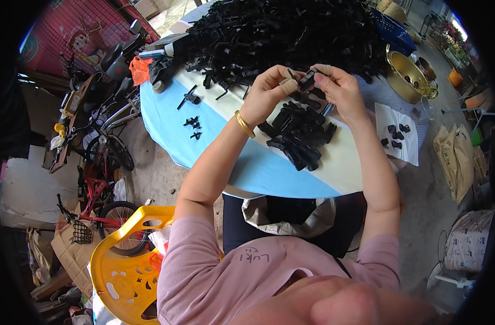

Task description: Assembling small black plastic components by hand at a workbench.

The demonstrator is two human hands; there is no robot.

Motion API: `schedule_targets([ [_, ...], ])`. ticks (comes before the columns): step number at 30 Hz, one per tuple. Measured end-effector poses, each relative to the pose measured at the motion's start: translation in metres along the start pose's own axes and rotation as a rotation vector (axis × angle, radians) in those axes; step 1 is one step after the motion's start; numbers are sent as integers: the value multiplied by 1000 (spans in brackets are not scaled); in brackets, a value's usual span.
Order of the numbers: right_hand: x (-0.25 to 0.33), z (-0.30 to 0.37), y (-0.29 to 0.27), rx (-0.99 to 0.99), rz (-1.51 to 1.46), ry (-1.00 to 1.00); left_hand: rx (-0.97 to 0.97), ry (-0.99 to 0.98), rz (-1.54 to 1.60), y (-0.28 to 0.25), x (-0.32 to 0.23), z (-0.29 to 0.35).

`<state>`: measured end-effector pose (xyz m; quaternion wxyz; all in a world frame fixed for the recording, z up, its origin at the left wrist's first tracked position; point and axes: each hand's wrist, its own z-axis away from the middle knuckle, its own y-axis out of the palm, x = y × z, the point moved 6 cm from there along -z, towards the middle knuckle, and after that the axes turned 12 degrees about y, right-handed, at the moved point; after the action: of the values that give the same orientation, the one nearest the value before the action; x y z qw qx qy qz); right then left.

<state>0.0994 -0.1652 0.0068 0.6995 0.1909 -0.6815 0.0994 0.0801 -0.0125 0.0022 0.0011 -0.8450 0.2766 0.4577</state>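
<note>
Over the table, my left hand [266,93] and my right hand [342,92] meet with fingers pinched on a small black plastic part [308,79]. A thin dark end shows at my left fingertips, too small to name. Beige tape wraps fingers on both hands, and a gold bangle [244,124] circles my left wrist. Just below the hands lies a small pile of black plastic parts [296,130]. Farther back, a large heap of similar black parts [280,38] covers the table. Several loose black pieces [192,124] rest to the left on the blue cloth [166,116].
A gold-coloured pot [402,81] and a white sheet [383,116] with several dark pieces sit at the right edge. A blue crate [393,32] stands behind. At left are an orange bag [140,69], a tape roll [158,86], a yellow chair [109,260] and bicycles [98,203].
</note>
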Motion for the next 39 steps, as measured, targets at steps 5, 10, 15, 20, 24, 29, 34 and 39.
schedule_targets([
  [5, 17, 11, 10, -83, 204, -254, -61, -154, 256, 7, -2, 4],
  [10, 25, 20, 25, 41, 428, -394, 150, -176, 77, 11, -6, 6],
  [15, 26, 23, 32, -38, 487, -400, 32, -139, -179, 6, -10, 6],
  [20, 19, 23, 28, -97, 314, -298, -137, 36, -213, 17, -25, 6],
  [24, 15, 23, 32, -118, 390, -331, -100, 81, -358, 23, -29, 7],
  [29, 18, 26, 35, -133, 416, -285, -153, 89, -372, 21, -25, 10],
  [34, 12, 27, 39, -72, 360, -109, -121, 347, -663, 20, -33, 12],
  [39, 10, 22, 34, -31, 315, -95, -140, 407, -747, 29, -38, 13],
])
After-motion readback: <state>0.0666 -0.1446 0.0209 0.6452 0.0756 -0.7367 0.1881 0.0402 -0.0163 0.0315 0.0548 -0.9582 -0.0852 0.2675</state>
